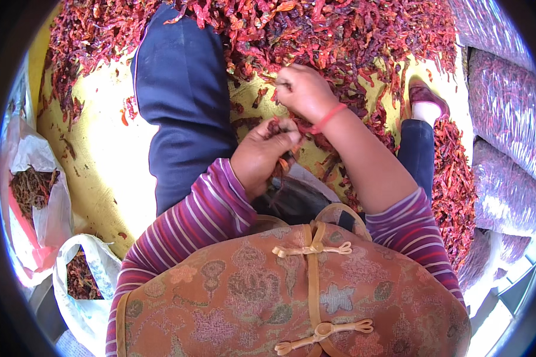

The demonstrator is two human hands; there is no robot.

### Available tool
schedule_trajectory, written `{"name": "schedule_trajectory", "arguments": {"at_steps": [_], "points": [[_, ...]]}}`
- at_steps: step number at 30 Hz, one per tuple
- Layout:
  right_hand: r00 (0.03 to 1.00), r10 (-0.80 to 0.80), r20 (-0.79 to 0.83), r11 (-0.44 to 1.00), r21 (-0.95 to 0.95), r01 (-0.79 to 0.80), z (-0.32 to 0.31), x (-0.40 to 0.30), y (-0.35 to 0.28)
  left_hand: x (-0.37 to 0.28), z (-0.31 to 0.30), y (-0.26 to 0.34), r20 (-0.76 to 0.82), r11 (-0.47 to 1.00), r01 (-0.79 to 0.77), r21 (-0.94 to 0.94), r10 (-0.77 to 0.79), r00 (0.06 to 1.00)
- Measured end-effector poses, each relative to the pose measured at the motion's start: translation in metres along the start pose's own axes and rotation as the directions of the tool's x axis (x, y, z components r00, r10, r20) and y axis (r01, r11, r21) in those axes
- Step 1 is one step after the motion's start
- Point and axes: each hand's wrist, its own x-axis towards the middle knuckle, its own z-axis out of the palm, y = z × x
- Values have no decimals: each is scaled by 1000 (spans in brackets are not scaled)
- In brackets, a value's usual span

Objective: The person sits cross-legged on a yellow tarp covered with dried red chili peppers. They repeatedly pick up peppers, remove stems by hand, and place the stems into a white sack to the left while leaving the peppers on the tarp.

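Observation:
My left hand (264,154) is closed around several dried red chili peppers (282,164), whose ends stick out below the fingers. It is held low between my legs. Just above and to its right is my right hand (307,91), its fingers curled at the near edge of a large heap of dried red chili peppers (339,31). A small pepper piece shows by those fingertips, but whether they grip it cannot be made out. A red band (328,118) circles the right wrist. Loose peppers lie on the yellow sheet (98,187) beneath both hands.
On the left stand a plastic bag (53,187) of brownish dried matter and a white sack (67,250) holding dark red pieces. Packed clear plastic bags (504,98) are stacked along the right. A smaller chili pile (453,187) lies beside my right leg (417,151).

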Motion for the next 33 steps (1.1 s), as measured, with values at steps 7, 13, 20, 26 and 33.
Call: {"name": "schedule_trajectory", "arguments": {"at_steps": [7,13,20,26,33], "points": [[985,24,172,831,545,-115,-28,-67,-22,-7,8,0,-161,998,-17,61,26,987],[965,-80,248,678,723,-129,-39,-69,-23,-40,12,15,-221,993,-5,121,32,975],[896,-439,71,898,32,438,32,-7,-45,-60,-1,23,81,992,18,122,-28,996],[848,-508,150,829,-181,529,80,13,-71,-59,-17,33,279,991,8,130,-45,959],[921,-315,230,852,-359,381,33,-38,-18,-63,-25,33,315,988,4,154,-52,948]]}}
